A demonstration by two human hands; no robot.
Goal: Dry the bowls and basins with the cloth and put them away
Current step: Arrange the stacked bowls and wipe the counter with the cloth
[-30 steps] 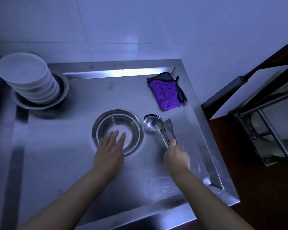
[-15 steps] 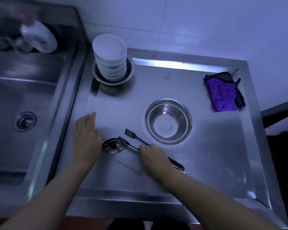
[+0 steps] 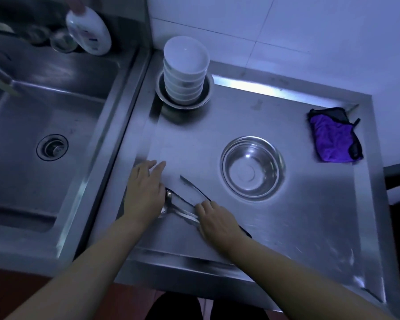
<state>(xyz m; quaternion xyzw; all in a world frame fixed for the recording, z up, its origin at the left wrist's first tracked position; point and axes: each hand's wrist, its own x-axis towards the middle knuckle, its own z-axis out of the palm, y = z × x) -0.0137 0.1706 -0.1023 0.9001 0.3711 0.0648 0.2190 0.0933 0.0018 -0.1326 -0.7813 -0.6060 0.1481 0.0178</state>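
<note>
1. A steel counter (image 3: 263, 227) with a raised rim lies beside a sink (image 3: 44, 125); a white bottle (image 3: 88, 31) stands at the sink's back edge.
2. White bowls (image 3: 185, 70) are stacked inside a steel basin (image 3: 206, 93) at the counter's far left corner; a second steel basin (image 3: 252, 168) sits empty mid-counter; a purple cloth (image 3: 333, 139) lies near the far right corner.
3. The left hand (image 3: 146, 192) rests flat, fingers spread, covering the ladle (image 3: 171, 204) bowl; the right hand (image 3: 217, 222) presses on the handles of the ladle and a dark slotted spatula (image 3: 192, 184).
</note>
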